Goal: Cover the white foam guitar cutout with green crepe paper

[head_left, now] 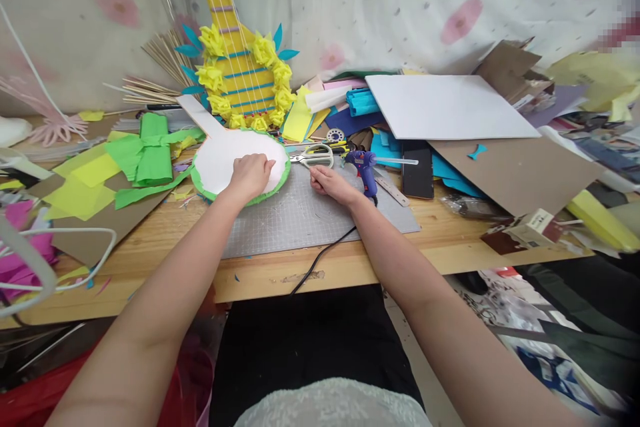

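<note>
My left hand (pixel 251 173) lies on a white guitar-shaped cardboard piece (pixel 220 157), its fingers curled down. The fingertips are hidden, so I cannot tell what they pinch, if anything. Green crepe paper (pixel 154 157) edges the round body, and a strip of it runs left to a folded bundle. Just right of the cardboard, my right hand (pixel 330 183) is closed at the lower handle loop of scissors (pixel 320 155) with pale handles. The blades point left, partly hidden at the cardboard's edge. A blue glue gun (pixel 364 170) with a clear glue stick sits beyond that hand.
Behind stands a yellow paper guitar (pixel 245 83) with yellow flowers. A grey cutting mat (pixel 270 230) lies under the work, crossed by a black cord (pixel 320 257). To the right are a phone (pixel 418 170), a white board (pixel 450 107) and brown cardboard (pixel 520 177). Sticks (pixel 163 63) stand back left.
</note>
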Motion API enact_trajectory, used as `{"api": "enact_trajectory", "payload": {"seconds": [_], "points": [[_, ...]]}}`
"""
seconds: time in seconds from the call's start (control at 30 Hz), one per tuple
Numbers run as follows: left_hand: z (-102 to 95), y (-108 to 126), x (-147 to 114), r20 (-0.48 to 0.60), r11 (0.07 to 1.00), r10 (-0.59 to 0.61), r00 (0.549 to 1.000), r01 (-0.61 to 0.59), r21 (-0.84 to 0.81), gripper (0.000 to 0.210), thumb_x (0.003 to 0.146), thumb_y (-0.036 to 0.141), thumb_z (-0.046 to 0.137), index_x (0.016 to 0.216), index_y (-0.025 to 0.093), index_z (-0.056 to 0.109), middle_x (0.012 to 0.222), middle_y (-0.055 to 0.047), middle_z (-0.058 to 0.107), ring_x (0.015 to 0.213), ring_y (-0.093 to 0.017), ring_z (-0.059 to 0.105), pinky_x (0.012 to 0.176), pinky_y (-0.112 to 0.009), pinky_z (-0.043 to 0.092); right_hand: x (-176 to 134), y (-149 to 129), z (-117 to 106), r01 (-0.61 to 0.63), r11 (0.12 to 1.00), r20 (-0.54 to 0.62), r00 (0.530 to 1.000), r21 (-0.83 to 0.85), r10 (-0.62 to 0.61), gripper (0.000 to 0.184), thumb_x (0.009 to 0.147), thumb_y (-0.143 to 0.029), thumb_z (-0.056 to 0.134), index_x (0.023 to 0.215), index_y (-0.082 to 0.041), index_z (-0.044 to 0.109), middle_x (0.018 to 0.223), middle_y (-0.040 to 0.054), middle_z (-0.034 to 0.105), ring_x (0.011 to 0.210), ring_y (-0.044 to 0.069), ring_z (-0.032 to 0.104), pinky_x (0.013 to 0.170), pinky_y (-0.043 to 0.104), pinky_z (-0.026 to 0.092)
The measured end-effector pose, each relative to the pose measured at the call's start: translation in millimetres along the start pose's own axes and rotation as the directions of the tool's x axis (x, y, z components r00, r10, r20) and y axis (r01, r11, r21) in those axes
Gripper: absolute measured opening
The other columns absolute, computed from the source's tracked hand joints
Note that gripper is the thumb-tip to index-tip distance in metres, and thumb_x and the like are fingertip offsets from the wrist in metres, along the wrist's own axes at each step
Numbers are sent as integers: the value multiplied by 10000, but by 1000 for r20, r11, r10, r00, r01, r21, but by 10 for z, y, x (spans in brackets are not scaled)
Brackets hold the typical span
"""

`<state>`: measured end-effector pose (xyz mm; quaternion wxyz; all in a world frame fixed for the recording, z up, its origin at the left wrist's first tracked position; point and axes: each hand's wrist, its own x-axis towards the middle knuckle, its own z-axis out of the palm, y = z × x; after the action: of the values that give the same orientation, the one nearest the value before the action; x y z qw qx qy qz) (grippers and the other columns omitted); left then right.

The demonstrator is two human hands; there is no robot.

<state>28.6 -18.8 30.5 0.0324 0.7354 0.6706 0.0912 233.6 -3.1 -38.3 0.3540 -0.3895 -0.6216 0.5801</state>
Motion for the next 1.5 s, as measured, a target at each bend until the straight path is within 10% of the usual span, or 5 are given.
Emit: {"api": "enact_trajectory", "payload": {"seconds": [0.17, 0.47, 0.8, 1.03, 1.5], "points": [[31, 72, 27, -67, 987, 86, 994, -94, -132, 216, 819, 230, 520, 1017, 188, 598, 1060, -87, 656, 1043, -269, 556, 912, -400, 386, -74, 8, -31, 13, 998, -19, 1000, 68, -12, 201, 851, -323, 547, 782, -202, 403, 668, -62, 498, 505, 42, 413, 468, 171, 316], [293, 610, -58, 35, 814, 112, 993, -71, -577, 269, 936, 283, 320, 934, 200, 576, 841, -33, 674, 773, -170, 604, 726, -295, 451, -74, -2, -68, 24, 972, 58, 998, 236, -39, 367, 829, -554, 525, 965, -224, 439, 793, -30, 563, 585, 72, 510, 496, 194, 380], [465, 998, 33, -8, 977, -87, 996, 83, -198, 368, 973, 322, 225, 963, 183, 566, 1000, -115, 668, 916, -240, 621, 751, -330, 416, -1, -19, -30, 3, 999, -168, 986, -33, -8, 239, 927, -392, 364, 757, -228, 399, 546, -66, 409, 479, 94, 395, 493, 219, 327], [269, 768, 113, -83, 942, -198, 977, 166, -291, 223, 945, 327, 349, 922, 203, 533, 995, -89, 655, 954, -234, 600, 792, -327, 422, -192, -218, -376, -26, 882, -113, 993, -470, -30, 106, 804, -162, 448, 889, -219, 475, 632, -49, 499, 626, 138, 488, 644, 273, 361], [29, 391, 215, -188, 871, -272, 944, 158, -465, 250, 885, 210, 332, 1070, 210, 499, 879, -51, 638, 839, -206, 602, 775, -330, 432, -703, -405, -862, -150, 963, 201, 960, -226, 197, 311, 753, -482, 600, 852, -200, 511, 495, -94, 439, 393, 57, 311, 398, 206, 223]]}}
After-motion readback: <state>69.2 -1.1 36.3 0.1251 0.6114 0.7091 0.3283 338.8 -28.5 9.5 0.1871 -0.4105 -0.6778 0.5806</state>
